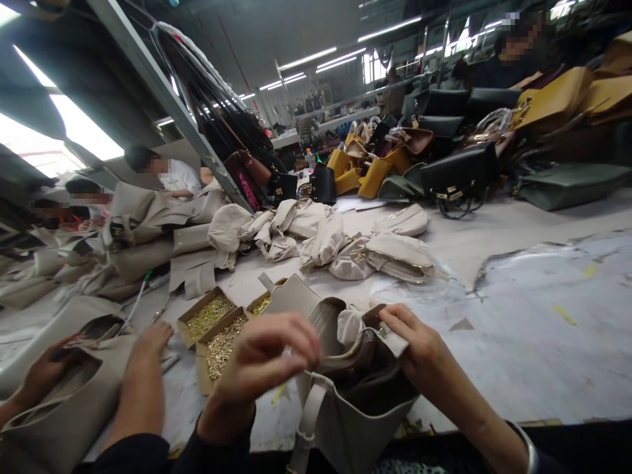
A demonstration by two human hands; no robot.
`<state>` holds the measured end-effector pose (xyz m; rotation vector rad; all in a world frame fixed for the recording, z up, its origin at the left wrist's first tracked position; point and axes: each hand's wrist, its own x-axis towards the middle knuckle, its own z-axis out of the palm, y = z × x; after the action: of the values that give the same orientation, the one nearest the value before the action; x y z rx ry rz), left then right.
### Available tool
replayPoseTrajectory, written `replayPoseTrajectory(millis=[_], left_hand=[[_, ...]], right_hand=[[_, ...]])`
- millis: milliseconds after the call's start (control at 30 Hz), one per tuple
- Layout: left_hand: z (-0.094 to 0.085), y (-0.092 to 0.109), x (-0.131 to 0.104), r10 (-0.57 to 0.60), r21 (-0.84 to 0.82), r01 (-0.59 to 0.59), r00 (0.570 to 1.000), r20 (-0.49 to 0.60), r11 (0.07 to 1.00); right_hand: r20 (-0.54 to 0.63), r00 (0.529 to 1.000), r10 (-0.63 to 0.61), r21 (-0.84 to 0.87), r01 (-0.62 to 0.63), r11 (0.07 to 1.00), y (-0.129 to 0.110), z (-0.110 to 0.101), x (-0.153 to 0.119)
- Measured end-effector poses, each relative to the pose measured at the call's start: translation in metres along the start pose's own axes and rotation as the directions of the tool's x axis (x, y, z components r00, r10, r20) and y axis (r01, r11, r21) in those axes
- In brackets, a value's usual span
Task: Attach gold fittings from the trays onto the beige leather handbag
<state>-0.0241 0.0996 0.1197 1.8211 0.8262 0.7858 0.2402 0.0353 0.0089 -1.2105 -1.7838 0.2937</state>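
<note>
An open beige bag stands at the table's front edge, with its side strap hanging down. My right hand pinches a light tab with small metal fittings at the bag's right rim. Over the bag's left side is my left hand, slightly blurred, its fingers loosely curled and the thumb apart, with nothing visible between them. A pale crumpled pouch shows inside the bag's mouth. Left of the bag, cardboard boxes hold small gold-coloured metal parts.
At the left, another person's hands are at a second beige bag. Beige pouches lie across the table behind my bag. Black, yellow and green bags are piled at the back right. More people sit further back.
</note>
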Motion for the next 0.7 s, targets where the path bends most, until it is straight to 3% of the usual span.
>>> replayPoseTrajectory(millis=[67, 167, 267, 333, 433, 567, 700], left_hand=[[0.01, -0.002, 0.023, 0.078, 0.059, -0.077, 0.997, -0.011, 0.995], [0.043, -0.013, 0.045, 0.077, 0.184, -0.07, 0.996, -0.035, 0.98], [0.074, -0.023, 0.045, 0.073, 0.231, -0.052, 0.994, -0.081, 0.972], [0.084, -0.025, 0.038, 0.092, 0.222, -0.062, 0.988, -0.127, 0.973], [0.088, -0.025, 0.025, 0.112, 0.145, -0.088, 0.98, -0.165, 0.985], [0.088, -0.027, 0.008, 0.107, 0.012, -0.107, 0.969, -0.223, 0.994], [0.08, -0.034, 0.002, -0.037, -0.139, -0.001, 0.963, -0.268, 0.99]], right_hand=[[0.017, 1.0, 0.009, 0.016, -0.01, 1.0, -0.002, -0.002, 0.001], [0.009, 1.0, 0.007, 0.04, -0.007, 0.999, -0.004, -0.003, 0.001], [-0.053, 0.999, 0.001, 0.051, 0.002, 0.999, -0.004, -0.004, -0.003], [-0.089, 0.996, 0.019, 0.07, -0.013, 0.997, -0.005, -0.004, -0.006], [-0.077, 0.997, 0.003, 0.136, 0.008, 0.991, -0.008, -0.005, -0.01], [0.06, 0.996, -0.067, 0.17, 0.056, 0.984, -0.004, -0.013, -0.012], [0.275, 0.961, -0.003, 0.058, -0.014, 0.998, 0.008, -0.027, -0.019]])
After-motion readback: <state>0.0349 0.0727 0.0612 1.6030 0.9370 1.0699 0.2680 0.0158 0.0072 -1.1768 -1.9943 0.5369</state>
